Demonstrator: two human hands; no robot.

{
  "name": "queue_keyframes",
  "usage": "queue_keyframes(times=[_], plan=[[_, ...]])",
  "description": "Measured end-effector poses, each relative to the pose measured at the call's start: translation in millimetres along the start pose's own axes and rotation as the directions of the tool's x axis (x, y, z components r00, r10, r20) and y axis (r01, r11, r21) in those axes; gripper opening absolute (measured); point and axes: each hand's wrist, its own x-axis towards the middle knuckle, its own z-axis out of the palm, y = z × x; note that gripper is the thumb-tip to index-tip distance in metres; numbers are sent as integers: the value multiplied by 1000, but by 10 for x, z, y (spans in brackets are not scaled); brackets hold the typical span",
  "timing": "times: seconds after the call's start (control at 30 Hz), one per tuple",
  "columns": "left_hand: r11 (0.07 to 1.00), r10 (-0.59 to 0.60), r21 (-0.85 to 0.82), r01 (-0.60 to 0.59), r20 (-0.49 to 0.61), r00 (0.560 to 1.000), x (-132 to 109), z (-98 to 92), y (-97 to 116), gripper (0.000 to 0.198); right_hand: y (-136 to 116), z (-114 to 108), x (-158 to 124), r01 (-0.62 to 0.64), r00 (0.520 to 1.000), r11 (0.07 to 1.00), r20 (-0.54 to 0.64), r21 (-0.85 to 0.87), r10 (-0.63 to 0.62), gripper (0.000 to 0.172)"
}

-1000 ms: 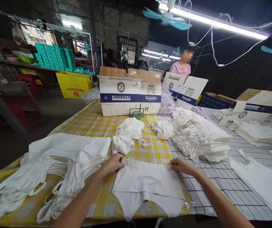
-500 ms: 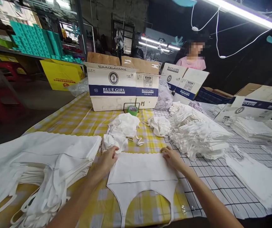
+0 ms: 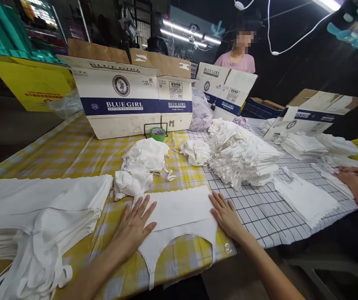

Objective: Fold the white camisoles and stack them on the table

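Both hands have shifted since the earliest frame: left hand (image 3: 134,227) and right hand (image 3: 227,214) go from pinching the hem corners to lying flat, fingers spread, grasping nothing. White garment (image 3: 177,214) lies on the table (image 3: 82,154), right of the garment stack (image 3: 50,223). Left hand, on the stack side, overlaps its left edge; right hand, on the side away from the stack, is at its right edge. Hem runs crosswise between hands, straps toward the person; left hand covers more cloth
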Motion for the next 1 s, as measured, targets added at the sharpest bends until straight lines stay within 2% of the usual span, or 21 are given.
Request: queue_keyframes(times=[0.07, 0.13, 0.17, 0.2, 0.23, 0.27, 0.3, 0.33, 0.4, 0.47, 0.53, 0.6, 0.67, 0.8, 0.87, 0.9, 1.0], plan=[[999, -49, 8, 48, 43, 998, 28, -36, 17, 53, -55, -103, -238, -64, 988, 985, -128, 161, 85, 42], [995, -96, 16, 95, 58, 994, 90, -72, 105, 53, -193, -183, -585, -100, 969, 925, -176, 367, 174, 33], [995, -101, 10, 101, 55, 993, 138, -90, 183, 53, -270, -205, -778, -126, 975, 879, -108, 459, 196, 31], [996, -90, -4, 90, 48, 995, 199, -108, 287, 53, -340, -209, -965, -169, 983, 828, 27, 534, 183, 32], [998, -62, -28, 63, 40, 997, 271, -123, 417, 53, -399, -195, -1134, -231, 969, 776, 207, 587, 132, 35], [998, -18, -59, 20, 33, 999, 352, -132, 572, 53, -446, -162, -1274, -300, 926, 727, 370, 618, 68, 36], [995, 28, -93, -25, 31, 999, 436, -132, 748, 53, -485, -111, -1376, -361, 880, 681, 474, 636, 24, 34], [990, 72, -125, -68, 30, 997, 517, -120, 938, 53, -520, -46, -1440, -405, 859, 633, 512, 660, 16, 30], [970, 173, -179, -166, 21, 985, 643, -50, 1318, 56, -591, 103, -1464, -434, 885, 496, 459, 752, 77, 31], [950, 241, -215, -229, 32, 970, 706, 70, 1623, 60, -674, 235, -1419, -418, 909, 295, 397, 859, 131, 36], [945, 265, -213, -250, 47, 963, 713, 206, 1798, 65, -743, 315, -1400, -414, 908, 83, 405, 907, 102, 31], [950, 264, -186, -251, 49, 963, 696, 315, 1850, 68, -757, 324, -1469, -414, 905, -33, 416, 909, 90, 31], [952, 266, -163, -258, 34, 963, 682, 373, 1833, 71, -695, 267, -1625, -430, 896, -38, 431, 902, 104, 36], [949, 284, -154, -274, 45, 958, 692, 384, 1798, 75, -458, 11, -2026, -435, 885, 77, 409, 897, 223, 32], [950, 285, -152, -272, 64, 957, 706, 385, 1806, 75, -372, -144, -2201, -426, 879, 97, 386, 900, 279, 41], [951, 284, -152, -271, 72, 956, 713, 390, 1813, 75, -346, -221, -2277, -428, 877, 95, 387, 899, 284, 41], [952, 280, -150, -266, 84, 956, 727, 413, 1830, 76, -319, -431, -2463, -440, 883, 68, 418, 895, 215, 28]])
